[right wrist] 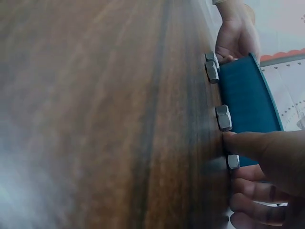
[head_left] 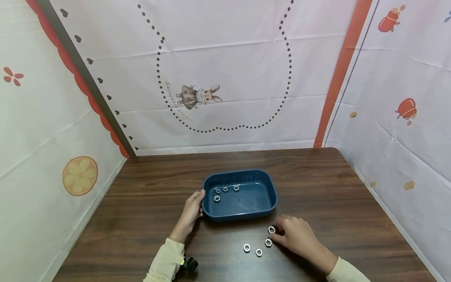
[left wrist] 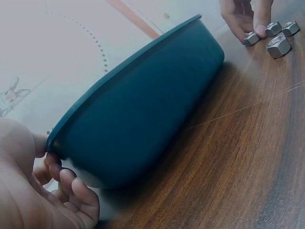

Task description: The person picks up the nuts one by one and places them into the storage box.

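My left hand (head_left: 190,211) grips the left end of a blue plastic tray (head_left: 239,216), thumb at the rim and fingers beneath it in the left wrist view. Several hex nuts lie inside the tray, towards its left side, one of them a nut (head_left: 217,198) near the front left corner. Just off the tray's front right corner, my right hand (head_left: 298,237) pinches a steel hex nut (right wrist: 233,161) between thumb and fingers, low at the tabletop. Beside that thumb lies another nut (head_left: 268,243), with two more, a nut (head_left: 258,252) and a nut (head_left: 247,248), further left.
Everything stands on a dark wood-grain table (head_left: 148,184). Printed white cloth (head_left: 229,58) hangs behind it and along both sides. A black device (head_left: 191,264) is strapped at the left wrist.
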{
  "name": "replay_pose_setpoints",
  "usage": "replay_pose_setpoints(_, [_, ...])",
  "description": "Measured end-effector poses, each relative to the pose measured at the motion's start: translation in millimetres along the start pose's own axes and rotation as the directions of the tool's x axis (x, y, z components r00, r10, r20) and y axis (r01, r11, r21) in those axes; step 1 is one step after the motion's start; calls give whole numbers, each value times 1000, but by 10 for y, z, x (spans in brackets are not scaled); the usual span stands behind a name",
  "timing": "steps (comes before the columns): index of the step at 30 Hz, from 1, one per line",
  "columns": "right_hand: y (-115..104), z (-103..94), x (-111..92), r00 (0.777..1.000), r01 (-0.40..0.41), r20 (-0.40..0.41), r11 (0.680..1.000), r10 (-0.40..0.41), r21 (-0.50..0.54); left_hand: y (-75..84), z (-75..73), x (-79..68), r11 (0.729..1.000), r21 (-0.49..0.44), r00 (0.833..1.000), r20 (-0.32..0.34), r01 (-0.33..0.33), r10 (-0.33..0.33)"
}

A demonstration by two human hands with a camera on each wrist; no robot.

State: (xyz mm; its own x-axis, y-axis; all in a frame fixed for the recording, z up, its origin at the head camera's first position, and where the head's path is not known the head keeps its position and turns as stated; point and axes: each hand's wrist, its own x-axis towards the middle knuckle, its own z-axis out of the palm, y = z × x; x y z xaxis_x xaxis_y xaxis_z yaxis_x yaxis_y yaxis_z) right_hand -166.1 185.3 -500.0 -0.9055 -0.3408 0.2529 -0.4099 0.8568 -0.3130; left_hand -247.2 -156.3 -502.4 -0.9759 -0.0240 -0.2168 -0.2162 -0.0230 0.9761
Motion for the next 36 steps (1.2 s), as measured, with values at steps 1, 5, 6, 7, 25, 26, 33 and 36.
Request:
replay_pose_setpoints(1, [2,3,3,1000,5,-8,1000,-5,-5,1,4,3,1000,0,1000,1,-1,1])
replay_pose_setpoints(5, [14,9,12,1000,11,-26,1000,-12,-6,5,9,15,1000,2,1000,11,-4,4])
replay_pose_setpoints(6, [15,10,11,1000,11,-29,1000,-11,-3,5,6,25,1000,6,1000,15,1,-1])
replay_pose_setpoints(7, [16,11,9,999,9,-32,1000,-10,-3,7,6,23,1000,7,1000,17,1,-1])
replay_pose_setpoints(25, [37,-65,-82,995,-11,-95,999,15,45,261,11,-222,1000,9,997,71,-18,17])
replay_pose_setpoints(26, [34,-71,-82,995,-10,-101,999,15,48,262,9,-215,1000,10,997,70,-13,12])
replay_pose_setpoints(33, [10,-101,-71,993,-10,-120,998,17,56,78,-23,-41,1000,9,999,51,18,-19])
replay_pose_setpoints(36, [11,-106,-64,990,-15,-136,998,23,58,0,-19,10,1000,9,999,30,12,-12])
